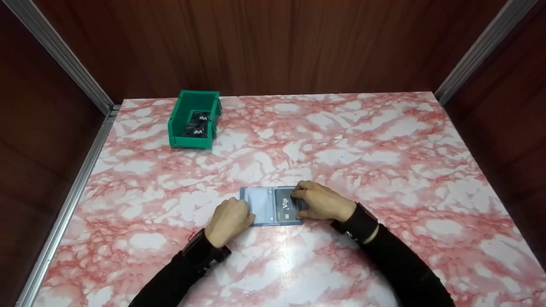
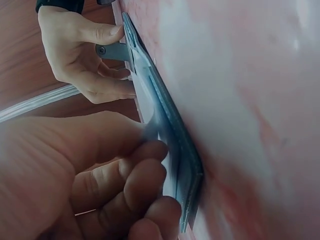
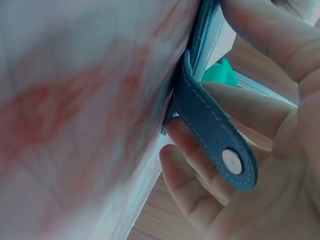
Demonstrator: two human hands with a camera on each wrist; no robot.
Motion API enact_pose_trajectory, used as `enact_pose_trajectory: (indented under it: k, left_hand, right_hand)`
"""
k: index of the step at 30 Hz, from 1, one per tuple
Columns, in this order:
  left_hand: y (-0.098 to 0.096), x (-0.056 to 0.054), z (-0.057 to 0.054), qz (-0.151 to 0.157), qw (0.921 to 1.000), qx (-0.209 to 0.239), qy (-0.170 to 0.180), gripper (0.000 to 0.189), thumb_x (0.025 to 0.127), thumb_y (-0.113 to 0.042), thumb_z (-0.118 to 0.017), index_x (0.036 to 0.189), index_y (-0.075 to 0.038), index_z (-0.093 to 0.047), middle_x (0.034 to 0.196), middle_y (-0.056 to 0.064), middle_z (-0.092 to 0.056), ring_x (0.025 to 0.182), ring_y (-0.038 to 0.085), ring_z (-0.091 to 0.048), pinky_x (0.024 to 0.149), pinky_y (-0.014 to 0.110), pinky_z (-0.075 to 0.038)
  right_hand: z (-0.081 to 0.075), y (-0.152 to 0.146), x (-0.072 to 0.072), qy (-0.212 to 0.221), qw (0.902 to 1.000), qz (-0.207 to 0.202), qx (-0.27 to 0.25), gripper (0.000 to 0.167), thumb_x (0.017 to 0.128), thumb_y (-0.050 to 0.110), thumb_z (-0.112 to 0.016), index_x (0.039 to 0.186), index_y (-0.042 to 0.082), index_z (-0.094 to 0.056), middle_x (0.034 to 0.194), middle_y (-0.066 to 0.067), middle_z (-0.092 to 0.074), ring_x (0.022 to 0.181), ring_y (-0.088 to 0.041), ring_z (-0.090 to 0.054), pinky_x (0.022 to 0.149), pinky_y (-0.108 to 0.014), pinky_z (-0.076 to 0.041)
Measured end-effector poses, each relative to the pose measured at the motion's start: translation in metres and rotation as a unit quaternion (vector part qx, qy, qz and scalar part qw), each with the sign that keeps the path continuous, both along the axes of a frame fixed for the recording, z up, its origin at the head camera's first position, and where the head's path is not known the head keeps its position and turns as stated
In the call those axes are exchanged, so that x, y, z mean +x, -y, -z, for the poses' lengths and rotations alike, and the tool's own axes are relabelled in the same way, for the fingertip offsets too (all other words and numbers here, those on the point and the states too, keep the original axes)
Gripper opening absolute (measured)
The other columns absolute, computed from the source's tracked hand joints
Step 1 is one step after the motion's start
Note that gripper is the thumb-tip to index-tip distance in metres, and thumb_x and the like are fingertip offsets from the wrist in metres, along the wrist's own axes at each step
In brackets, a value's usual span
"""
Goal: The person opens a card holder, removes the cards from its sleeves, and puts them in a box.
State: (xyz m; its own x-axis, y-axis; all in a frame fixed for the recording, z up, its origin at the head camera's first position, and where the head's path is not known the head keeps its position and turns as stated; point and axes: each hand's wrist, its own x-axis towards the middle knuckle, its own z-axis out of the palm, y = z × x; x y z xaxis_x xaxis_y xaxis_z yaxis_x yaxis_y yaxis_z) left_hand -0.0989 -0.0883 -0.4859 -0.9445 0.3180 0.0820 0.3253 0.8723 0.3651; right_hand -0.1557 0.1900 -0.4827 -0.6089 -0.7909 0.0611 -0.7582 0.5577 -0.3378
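A blue card holder (image 1: 242, 193) lies spread open on the table, with clear plastic sleeves (image 1: 261, 207) inside. In its right half sits a dark card (image 1: 283, 207) printed "Vip". My left hand (image 1: 230, 219) pinches a sleeve at the left side between thumb and curled forefinger, beside the blue cover edge (image 2: 172, 117). My right hand (image 1: 323, 202) grips the right side, thumb at the near edge and fingers at the far edge. A stitched strap with a metal snap (image 3: 215, 125) sticks out from the holder toward the right palm.
At the back left stands a green bin (image 1: 191, 143) with several black "Vip" cards (image 1: 198, 119) in it. The marbled red-and-white table (image 1: 384, 149) ends at brown wood-grain panels (image 1: 273, 47) at the back and sides.
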Motion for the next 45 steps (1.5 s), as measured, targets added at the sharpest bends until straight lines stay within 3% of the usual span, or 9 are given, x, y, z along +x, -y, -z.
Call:
enact_pose_trajectory:
  k: [3,27,36,45]
  left_hand:
    - [0.0,0.001,0.001,0.001,0.9999,-0.008,-0.014,0.047,0.084,-0.005,-0.078,0.056,-0.014,-0.041,0.057,0.002,-0.047,0.053,0.015,-0.042,0.044,0.037,-0.047]
    - [0.003,0.001,-0.001,0.009,0.9997,0.0,-0.022,0.053,0.087,-0.007,-0.077,0.054,-0.016,-0.036,0.055,-0.001,-0.042,0.053,0.016,-0.042,0.046,0.041,-0.05]
    - [-0.007,-0.002,-0.009,0.005,0.9934,0.053,-0.102,0.043,0.091,-0.01,-0.077,0.055,-0.007,-0.053,0.056,0.008,-0.056,0.052,0.02,-0.053,0.049,0.044,-0.053]
    - [-0.033,-0.006,-0.01,0.032,0.9915,0.07,-0.105,0.018,0.092,-0.01,-0.078,0.081,0.004,-0.073,0.077,0.014,-0.067,0.071,0.031,-0.069,0.062,0.044,-0.059]
  right_hand:
    - [0.0,0.0,0.0,0.002,1.0,0.0,0.0,0.052,0.081,0.02,-0.092,0.122,-0.006,-0.072,0.112,-0.013,-0.065,0.101,-0.03,-0.066,0.092,-0.042,-0.058]
    - [-0.001,0.002,0.001,-0.005,1.0,0.007,-0.002,0.051,0.079,0.018,-0.093,0.12,-0.006,-0.073,0.108,-0.013,-0.065,0.096,-0.028,-0.064,0.088,-0.041,-0.057]
    - [0.0,0.002,0.001,0.0,1.0,0.007,0.001,0.052,0.08,0.019,-0.093,0.121,-0.006,-0.073,0.108,-0.012,-0.064,0.096,-0.027,-0.064,0.087,-0.04,-0.057]
    - [0.0,0.002,0.001,-0.007,1.0,0.004,-0.002,0.05,0.079,0.017,-0.093,0.119,-0.006,-0.074,0.105,-0.012,-0.064,0.092,-0.026,-0.063,0.083,-0.039,-0.058]
